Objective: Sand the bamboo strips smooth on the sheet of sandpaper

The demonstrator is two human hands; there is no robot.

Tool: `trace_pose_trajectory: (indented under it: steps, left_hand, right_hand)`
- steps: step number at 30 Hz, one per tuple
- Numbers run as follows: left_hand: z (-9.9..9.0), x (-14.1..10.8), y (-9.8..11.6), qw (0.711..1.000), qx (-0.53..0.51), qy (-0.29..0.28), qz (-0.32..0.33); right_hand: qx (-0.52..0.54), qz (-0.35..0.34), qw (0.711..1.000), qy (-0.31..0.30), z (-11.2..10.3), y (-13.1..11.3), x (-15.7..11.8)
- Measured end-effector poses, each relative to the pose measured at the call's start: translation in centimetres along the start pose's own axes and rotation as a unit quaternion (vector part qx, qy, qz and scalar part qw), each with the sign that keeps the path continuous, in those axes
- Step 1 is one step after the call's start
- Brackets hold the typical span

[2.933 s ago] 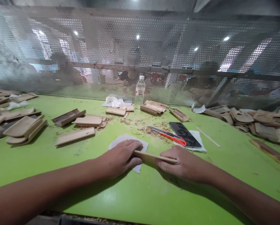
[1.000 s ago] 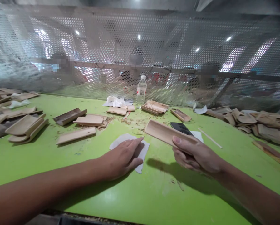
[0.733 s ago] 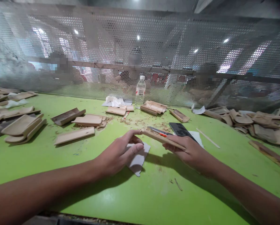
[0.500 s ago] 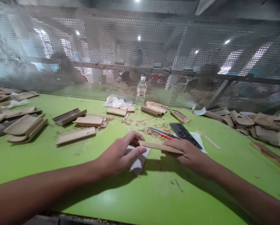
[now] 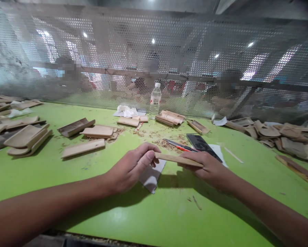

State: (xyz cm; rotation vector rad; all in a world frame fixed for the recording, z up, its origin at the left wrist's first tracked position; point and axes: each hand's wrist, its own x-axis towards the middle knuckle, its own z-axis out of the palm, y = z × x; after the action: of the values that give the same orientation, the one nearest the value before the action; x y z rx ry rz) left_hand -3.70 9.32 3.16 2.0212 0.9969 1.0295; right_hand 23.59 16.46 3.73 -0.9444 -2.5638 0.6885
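Observation:
A flat bamboo piece [image 5: 178,160] is held just above the green table [image 5: 112,219]. My right hand [image 5: 207,168] grips its right end. My left hand [image 5: 133,168] is at its left end, with thumb and fingers closed around the tip. Beneath the left fingertips lies a grey-white sheet [image 5: 152,176]. Beyond my right hand rest a red and black utility knife [image 5: 179,145] and a dark rectangular block [image 5: 202,147], the block partly on white paper [image 5: 219,154]. Wood shavings [image 5: 166,144] are scattered near the knife.
A water bottle [image 5: 155,101] stands before a perforated metal screen [image 5: 112,51], with people seen behind it. Curved bamboo pieces [image 5: 27,137] are stacked at left, and more bamboo pieces [image 5: 293,137] are piled at right. Crumpled white tissue [image 5: 127,111] lies at the back.
My left thumb has moved up and closed in toward the fingers at the bamboo piece's left end. My right hand and the piece have shifted only slightly.

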Motion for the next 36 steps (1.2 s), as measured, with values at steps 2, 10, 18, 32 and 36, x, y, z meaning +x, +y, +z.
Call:
trace_pose_trajectory:
  steps: [2,10,18,32,36]
  left_hand:
    - [-0.1,0.0,0.0,1.0,0.005,-0.011,-0.005]
    - [0.0,0.3,0.3,0.996,0.087,-0.008,0.008]
    - [-0.1,0.2,0.5,0.996,0.086,-0.019,0.012]
    - [-0.2,0.7,-0.6,0.998,0.056,-0.031,0.012]
    - [-0.3,0.9,-1.2,0.993,0.093,-0.066,0.04]
  right_hand:
    - [0.001,0.002,1.0,-0.003,-0.1,0.0,0.0]
    - [0.172,0.086,0.972,-0.135,0.1,-1.1,-0.3]
    - [0.193,0.085,0.967,-0.143,0.4,-1.1,-0.2]
    - [0.498,0.179,0.844,-0.087,0.7,-0.4,-0.8]
    - [0.494,0.212,0.842,-0.047,0.9,-1.0,-0.4]
